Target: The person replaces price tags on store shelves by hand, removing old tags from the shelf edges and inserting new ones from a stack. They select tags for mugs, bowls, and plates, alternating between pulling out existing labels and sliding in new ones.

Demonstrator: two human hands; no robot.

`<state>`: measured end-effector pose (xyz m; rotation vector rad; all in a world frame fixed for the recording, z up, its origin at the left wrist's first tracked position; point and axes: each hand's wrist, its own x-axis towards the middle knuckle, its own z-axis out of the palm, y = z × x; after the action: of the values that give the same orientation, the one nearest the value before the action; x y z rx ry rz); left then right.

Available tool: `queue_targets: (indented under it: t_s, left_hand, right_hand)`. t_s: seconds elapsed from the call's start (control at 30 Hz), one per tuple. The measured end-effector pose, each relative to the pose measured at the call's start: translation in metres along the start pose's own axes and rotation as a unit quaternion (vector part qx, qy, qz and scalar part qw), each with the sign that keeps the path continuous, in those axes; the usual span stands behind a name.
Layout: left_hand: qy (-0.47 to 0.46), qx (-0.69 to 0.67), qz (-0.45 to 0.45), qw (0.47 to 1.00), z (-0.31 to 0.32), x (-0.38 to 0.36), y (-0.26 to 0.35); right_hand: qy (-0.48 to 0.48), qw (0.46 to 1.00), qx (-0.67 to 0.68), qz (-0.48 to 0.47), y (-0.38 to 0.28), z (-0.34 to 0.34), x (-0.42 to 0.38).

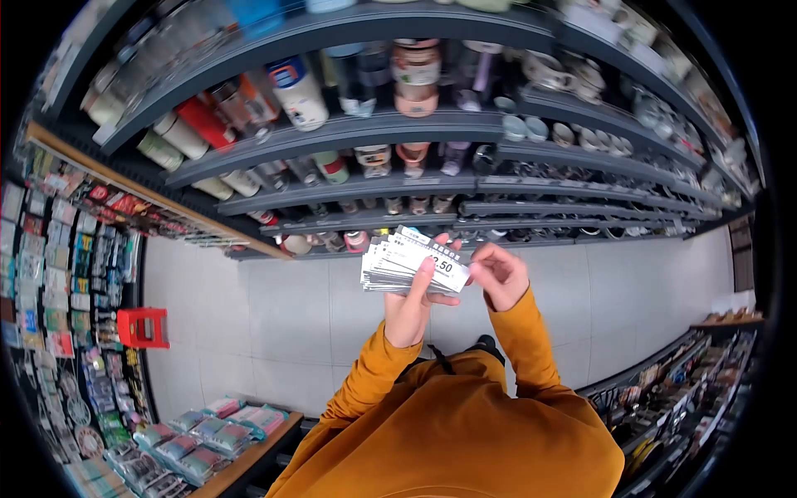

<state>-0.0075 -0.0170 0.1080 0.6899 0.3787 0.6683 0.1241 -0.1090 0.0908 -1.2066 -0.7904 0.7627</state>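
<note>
A fanned stack of white paper price tags [390, 264] with dark printed strips is in my left hand [407, 315]. My left thumb presses on the top of the stack, and its fingers hold it from beneath. The uppermost tag shows large digits ending in "2.50", partly covered by the thumb. At the right end of the stack, my right hand [503, 278] has thumb and forefinger pinched at the top tag's edge, its other fingers curled. Both hands are above the floor, in front of the shelves.
Dark shelves [332, 141] ahead carry bottles, tumblers [299, 93], cups [538, 129] and glassware. Small packaged goods hang on the left. A red plastic stool [143, 328] stands on the grey tiled floor [290, 311]. Packaged items [207, 436] lie on a low display at lower left; more shelving [689, 398] is at lower right.
</note>
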Motion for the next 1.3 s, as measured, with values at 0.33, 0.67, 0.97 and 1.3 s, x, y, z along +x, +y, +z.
queue_targets:
  t_s: [0.33, 0.67, 0.97, 1.3]
  left_hand:
    - [-0.017, 0.007, -0.037, 0.999, 0.134, -0.050, -0.174]
    - [-0.030, 0.049, -0.058, 0.997, 0.255, -0.111, -0.261]
    - [-0.023, 0.038, -0.044, 0.998, 0.282, -0.155, -0.281]
    - [-0.016, 0.113, -0.168, 0.979, 0.222, -0.201, -0.312]
  right_hand:
    - [0.084, 0.994, -0.071, -0.028, -0.055, -0.192, -0.120]
    - [0.099, 0.987, -0.120, -0.042, -0.131, -0.319, -0.221]
    - [0.102, 0.982, -0.125, -0.094, -0.136, -0.332, -0.262]
    - [0.020, 0.982, -0.181, 0.049, -0.096, -0.332, -0.322]
